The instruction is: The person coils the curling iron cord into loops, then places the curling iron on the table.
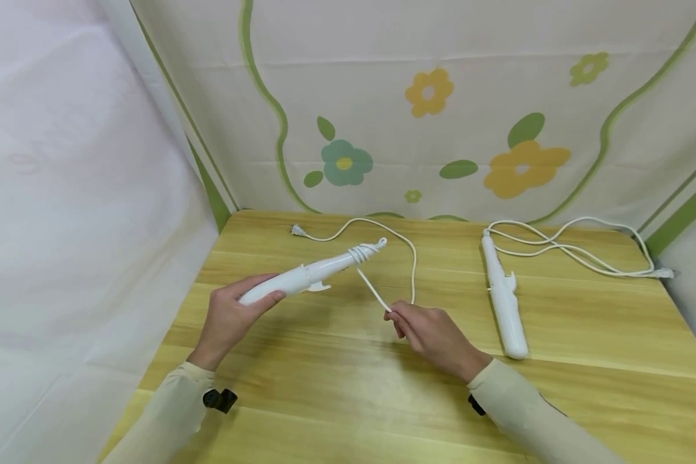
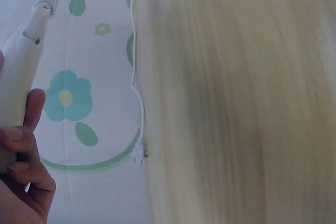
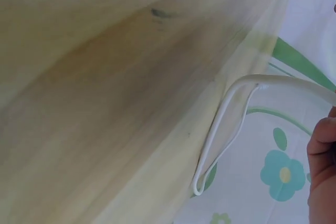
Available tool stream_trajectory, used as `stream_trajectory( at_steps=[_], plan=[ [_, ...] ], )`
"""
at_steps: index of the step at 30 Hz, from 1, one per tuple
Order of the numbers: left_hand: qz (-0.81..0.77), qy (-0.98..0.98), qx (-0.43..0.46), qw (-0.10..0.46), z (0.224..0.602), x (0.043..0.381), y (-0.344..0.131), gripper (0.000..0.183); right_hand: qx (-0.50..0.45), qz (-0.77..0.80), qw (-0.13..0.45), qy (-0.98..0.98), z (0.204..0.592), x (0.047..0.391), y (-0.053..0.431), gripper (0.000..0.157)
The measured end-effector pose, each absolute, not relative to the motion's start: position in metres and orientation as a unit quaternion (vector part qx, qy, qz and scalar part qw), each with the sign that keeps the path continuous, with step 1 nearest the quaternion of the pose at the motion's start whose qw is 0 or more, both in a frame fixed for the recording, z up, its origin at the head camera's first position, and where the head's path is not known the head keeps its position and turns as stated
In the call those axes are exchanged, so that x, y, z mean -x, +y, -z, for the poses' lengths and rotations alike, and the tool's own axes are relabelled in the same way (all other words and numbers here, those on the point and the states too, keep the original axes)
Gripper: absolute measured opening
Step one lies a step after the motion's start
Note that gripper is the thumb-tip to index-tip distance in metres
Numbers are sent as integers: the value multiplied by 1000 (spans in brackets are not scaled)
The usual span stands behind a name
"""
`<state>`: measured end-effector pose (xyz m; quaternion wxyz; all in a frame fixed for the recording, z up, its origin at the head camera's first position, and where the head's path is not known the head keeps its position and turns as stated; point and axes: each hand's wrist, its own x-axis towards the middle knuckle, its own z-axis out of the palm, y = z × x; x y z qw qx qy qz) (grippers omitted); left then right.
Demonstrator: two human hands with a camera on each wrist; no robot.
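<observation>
My left hand grips the thick, rounded end of a white curling iron, which is held over the wooden table with its thin end tilted up to the right. Several turns of its white cord are wound round that thin end. From there a straight stretch of cord runs down to my right hand, whose thumb and fingers pinch it. Past the right hand, the cord loops back along the table to a two-pin plug. The right wrist view shows the cord bending near the fingers.
A second white curling iron lies on the table at the right, its cord in loose loops behind it and its plug by the right edge. A flower-printed cloth hangs behind the table; white cloth hangs at the left.
</observation>
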<state>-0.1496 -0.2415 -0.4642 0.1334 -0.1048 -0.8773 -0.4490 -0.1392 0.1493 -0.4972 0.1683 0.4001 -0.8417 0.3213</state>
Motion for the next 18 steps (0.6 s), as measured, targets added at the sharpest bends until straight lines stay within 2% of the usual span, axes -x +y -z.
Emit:
stream_trajectory(
  at_steps=[1,5,6,13,18],
  plan=[
    [448,-879,103,126,465,150,-242,33,-404,-321,174,-839,497,139,149,6],
    [431,-892,98,97,474,148,-242,34,-419,-306,208,-829,493,142,149,38],
    [422,-896,101,94,476,148,-242,35,-421,-300,217,-828,491,143,149,41],
    [285,-923,216,139,480,148,-232,42,-420,-260,259,-830,481,151,151,44],
    [267,-917,276,108,470,143,-232,39,-424,-255,277,-824,478,155,155,37]
  ],
)
